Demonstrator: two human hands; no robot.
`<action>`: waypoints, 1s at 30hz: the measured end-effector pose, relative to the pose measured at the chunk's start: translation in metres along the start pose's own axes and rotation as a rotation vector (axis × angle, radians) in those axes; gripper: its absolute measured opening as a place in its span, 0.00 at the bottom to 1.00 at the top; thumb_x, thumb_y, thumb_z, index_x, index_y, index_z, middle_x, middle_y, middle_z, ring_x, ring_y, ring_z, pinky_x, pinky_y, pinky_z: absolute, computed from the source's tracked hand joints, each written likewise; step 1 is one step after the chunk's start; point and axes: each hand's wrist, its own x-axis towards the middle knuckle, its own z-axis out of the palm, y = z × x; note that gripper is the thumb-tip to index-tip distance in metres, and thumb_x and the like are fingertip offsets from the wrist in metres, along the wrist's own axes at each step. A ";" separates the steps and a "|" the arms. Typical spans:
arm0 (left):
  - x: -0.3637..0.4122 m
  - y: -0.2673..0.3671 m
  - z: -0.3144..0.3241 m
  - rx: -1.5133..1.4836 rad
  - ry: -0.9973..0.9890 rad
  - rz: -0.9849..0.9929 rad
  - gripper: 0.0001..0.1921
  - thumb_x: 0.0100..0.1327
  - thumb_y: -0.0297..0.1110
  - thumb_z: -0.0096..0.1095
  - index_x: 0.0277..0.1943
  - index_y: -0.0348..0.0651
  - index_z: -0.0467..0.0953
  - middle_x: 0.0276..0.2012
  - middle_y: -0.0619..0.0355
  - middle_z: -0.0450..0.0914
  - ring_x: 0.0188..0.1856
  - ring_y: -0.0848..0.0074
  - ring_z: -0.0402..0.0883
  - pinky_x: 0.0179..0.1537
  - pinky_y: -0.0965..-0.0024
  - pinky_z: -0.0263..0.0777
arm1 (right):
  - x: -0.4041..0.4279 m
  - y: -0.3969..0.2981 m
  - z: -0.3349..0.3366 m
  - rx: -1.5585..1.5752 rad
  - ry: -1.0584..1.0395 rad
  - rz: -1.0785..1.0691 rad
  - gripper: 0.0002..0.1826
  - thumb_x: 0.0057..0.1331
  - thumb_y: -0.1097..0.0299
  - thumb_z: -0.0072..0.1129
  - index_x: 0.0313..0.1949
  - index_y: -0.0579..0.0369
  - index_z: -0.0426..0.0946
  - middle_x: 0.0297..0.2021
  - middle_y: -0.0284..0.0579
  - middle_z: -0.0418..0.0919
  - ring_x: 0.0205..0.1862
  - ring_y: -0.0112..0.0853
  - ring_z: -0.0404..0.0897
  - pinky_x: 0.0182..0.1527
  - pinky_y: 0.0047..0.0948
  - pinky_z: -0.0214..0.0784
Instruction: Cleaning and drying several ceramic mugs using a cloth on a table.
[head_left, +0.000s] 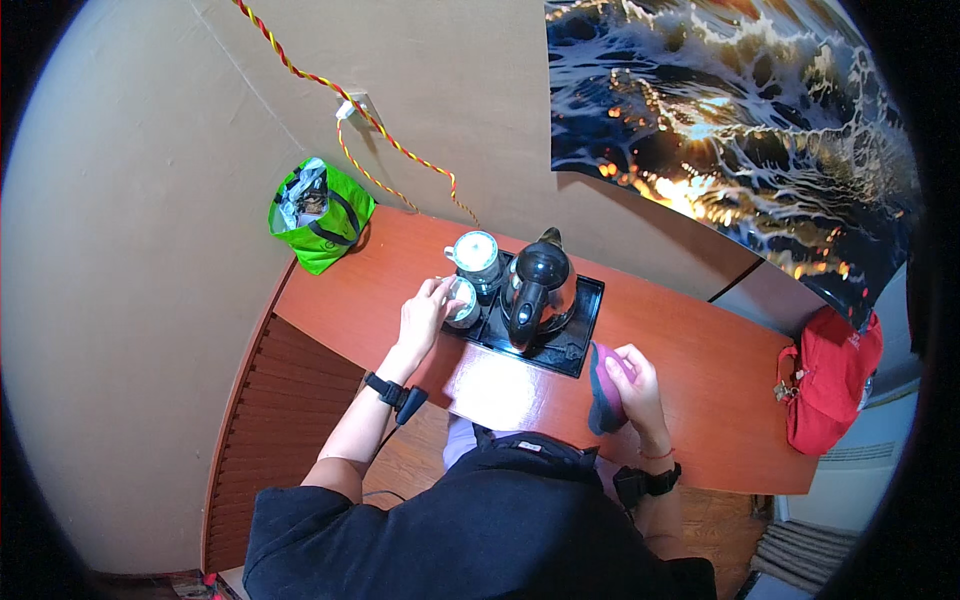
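My left hand (428, 315) has its fingers and thumb at the rim and handle side of a white cup (466, 311) at the left of a black tray (590, 315). Just behind that cup, another patterned white cup (475, 251) stands upside down or lidded; I cannot tell which. An electric kettle (541, 289) with a black lid and handle sits on the tray to the right of the cups. To the right of the tray, my right hand (634, 379) grips a purple and dark grey cloth or pad (606, 397) above the tabletop.
The reddish wooden table (705, 375) stands against a wall. A green bag (324, 240) with things inside is at its back left, a red bag (829, 382) at its right end. A twisted red and yellow cord (405, 150) runs down behind the table from near a wall socket.
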 end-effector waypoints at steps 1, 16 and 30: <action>0.000 0.003 -0.003 -0.003 -0.002 0.003 0.16 0.57 0.34 0.67 0.48 0.45 0.79 0.39 0.54 0.79 0.37 0.62 0.82 0.37 0.65 0.77 | 0.000 0.004 -0.001 0.019 0.004 -0.001 0.04 0.69 0.72 0.51 0.35 0.57 0.70 0.28 0.30 0.71 0.31 0.16 0.69 0.35 0.16 0.63; -0.050 0.145 -0.018 -0.869 -0.679 0.296 0.26 0.58 0.38 0.69 0.57 0.36 0.73 0.56 0.45 0.75 0.68 0.60 0.62 0.66 0.60 0.57 | -0.011 -0.009 0.008 0.275 -0.101 0.018 0.14 0.75 0.63 0.38 0.46 0.60 0.71 0.36 0.32 0.73 0.38 0.18 0.71 0.44 0.19 0.65; -0.065 0.123 -0.034 -0.689 -0.766 0.288 0.13 0.70 0.43 0.50 0.40 0.42 0.75 0.23 0.48 0.75 0.25 0.57 0.77 0.30 0.59 0.71 | -0.031 0.037 0.002 -0.058 0.025 -0.059 0.11 0.58 0.81 0.62 0.38 0.58 0.71 0.35 0.36 0.74 0.42 0.24 0.74 0.49 0.23 0.65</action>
